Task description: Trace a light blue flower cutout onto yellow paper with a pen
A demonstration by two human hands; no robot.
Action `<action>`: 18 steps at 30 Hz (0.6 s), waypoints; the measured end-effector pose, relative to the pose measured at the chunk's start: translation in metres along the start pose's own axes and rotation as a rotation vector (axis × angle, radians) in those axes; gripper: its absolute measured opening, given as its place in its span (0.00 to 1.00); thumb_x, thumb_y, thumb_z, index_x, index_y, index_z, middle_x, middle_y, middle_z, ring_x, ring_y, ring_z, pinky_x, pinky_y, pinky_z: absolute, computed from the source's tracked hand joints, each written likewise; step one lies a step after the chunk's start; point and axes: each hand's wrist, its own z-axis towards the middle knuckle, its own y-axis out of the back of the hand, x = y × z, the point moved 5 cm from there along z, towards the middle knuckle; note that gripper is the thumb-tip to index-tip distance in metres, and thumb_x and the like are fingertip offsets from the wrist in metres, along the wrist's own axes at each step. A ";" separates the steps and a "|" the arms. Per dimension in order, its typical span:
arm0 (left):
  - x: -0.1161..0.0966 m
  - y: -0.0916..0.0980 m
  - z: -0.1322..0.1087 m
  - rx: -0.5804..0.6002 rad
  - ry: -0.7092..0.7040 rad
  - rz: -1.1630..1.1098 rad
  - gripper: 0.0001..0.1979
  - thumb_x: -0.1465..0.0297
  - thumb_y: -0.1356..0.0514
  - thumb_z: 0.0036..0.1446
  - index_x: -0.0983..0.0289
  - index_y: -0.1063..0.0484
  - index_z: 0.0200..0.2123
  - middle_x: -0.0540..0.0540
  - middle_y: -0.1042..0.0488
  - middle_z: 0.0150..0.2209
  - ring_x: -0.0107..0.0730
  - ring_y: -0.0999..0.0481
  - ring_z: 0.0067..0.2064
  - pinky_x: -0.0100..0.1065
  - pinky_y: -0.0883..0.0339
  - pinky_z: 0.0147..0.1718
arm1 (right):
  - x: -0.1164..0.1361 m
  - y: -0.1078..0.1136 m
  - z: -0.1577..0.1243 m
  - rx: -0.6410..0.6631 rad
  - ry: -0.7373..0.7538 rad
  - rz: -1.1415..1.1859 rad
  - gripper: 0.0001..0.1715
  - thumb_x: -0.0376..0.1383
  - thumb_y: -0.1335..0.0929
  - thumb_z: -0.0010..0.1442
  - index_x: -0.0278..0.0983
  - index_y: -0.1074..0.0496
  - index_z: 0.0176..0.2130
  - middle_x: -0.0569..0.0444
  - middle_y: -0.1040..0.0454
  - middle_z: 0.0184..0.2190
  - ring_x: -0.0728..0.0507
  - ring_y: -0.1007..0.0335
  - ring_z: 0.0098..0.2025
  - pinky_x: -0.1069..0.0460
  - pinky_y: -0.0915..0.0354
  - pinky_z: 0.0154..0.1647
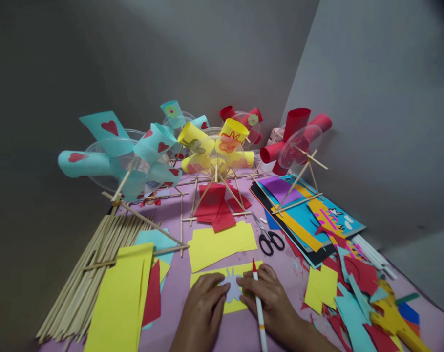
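Note:
A pale lilac paper butterfly cutout (232, 287) lies flat on a strip of yellow paper (240, 307) at the front of the table. My left hand (203, 308) is closed, its fingertips holding the butterfly's left wing against the strip. From the other side my right hand (273, 303) touches the right wing with its fingertips. That same hand holds a white felt-tip pen (259, 308) with a red tip pointing up and away. Beyond the strip lie larger yellow sheets (222, 244), and black-handled scissors (270, 241) rest to their right.
Paper-and-stick windmills in blue (115, 161), yellow (216, 146) and red (297, 139) stand across the back. Wooden sticks (86, 274) and yellow sheets (119, 298) lie left. Coloured card (302, 210), paper scraps (357, 303) and a yellow tool (393, 313) lie right.

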 end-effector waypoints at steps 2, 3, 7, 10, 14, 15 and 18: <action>0.000 0.000 0.000 0.002 -0.002 0.002 0.11 0.75 0.45 0.58 0.60 0.27 0.43 0.59 0.26 0.44 0.35 0.27 0.46 0.36 0.29 0.43 | 0.000 0.000 0.000 0.006 0.005 -0.004 0.18 0.27 0.34 0.57 0.41 0.35 0.47 0.56 0.23 0.29 0.43 0.31 0.33 0.41 0.43 0.45; 0.000 0.000 0.000 0.003 -0.003 0.002 0.11 0.75 0.46 0.58 0.60 0.27 0.43 0.59 0.26 0.44 0.35 0.27 0.46 0.36 0.29 0.43 | 0.000 0.000 0.000 0.008 0.006 -0.007 0.18 0.27 0.34 0.57 0.41 0.35 0.47 0.56 0.23 0.29 0.42 0.31 0.33 0.41 0.43 0.45; 0.000 0.000 0.000 0.005 -0.009 -0.001 0.12 0.74 0.46 0.59 0.60 0.28 0.44 0.59 0.27 0.44 0.35 0.27 0.46 0.36 0.29 0.43 | 0.001 0.000 0.001 0.011 0.014 -0.005 0.19 0.26 0.34 0.57 0.40 0.35 0.47 0.56 0.23 0.28 0.42 0.32 0.33 0.42 0.43 0.44; -0.001 0.001 0.000 0.006 -0.007 -0.006 0.12 0.74 0.46 0.59 0.60 0.28 0.44 0.57 0.27 0.44 0.34 0.27 0.46 0.35 0.29 0.43 | 0.001 0.000 0.000 0.012 0.014 0.000 0.18 0.26 0.33 0.57 0.39 0.35 0.47 0.57 0.23 0.29 0.43 0.32 0.34 0.43 0.45 0.45; -0.001 0.001 0.001 0.006 -0.007 -0.010 0.11 0.74 0.46 0.59 0.59 0.29 0.44 0.56 0.27 0.43 0.33 0.27 0.45 0.35 0.30 0.43 | 0.001 0.000 0.000 -0.009 0.021 0.012 0.18 0.26 0.32 0.56 0.38 0.34 0.46 0.57 0.23 0.29 0.43 0.33 0.34 0.43 0.47 0.46; -0.001 0.001 0.002 0.005 -0.010 -0.010 0.11 0.74 0.46 0.59 0.59 0.29 0.44 0.57 0.27 0.43 0.33 0.27 0.45 0.35 0.30 0.43 | 0.000 0.000 0.000 -0.014 0.020 0.017 0.18 0.26 0.32 0.56 0.38 0.34 0.46 0.57 0.23 0.29 0.43 0.33 0.34 0.43 0.47 0.46; -0.001 0.000 0.001 -0.002 -0.025 -0.011 0.11 0.74 0.46 0.59 0.61 0.29 0.43 0.57 0.27 0.43 0.34 0.27 0.45 0.35 0.30 0.43 | 0.001 0.000 0.000 -0.027 0.026 0.025 0.17 0.26 0.33 0.56 0.38 0.33 0.46 0.57 0.23 0.28 0.43 0.33 0.34 0.44 0.48 0.46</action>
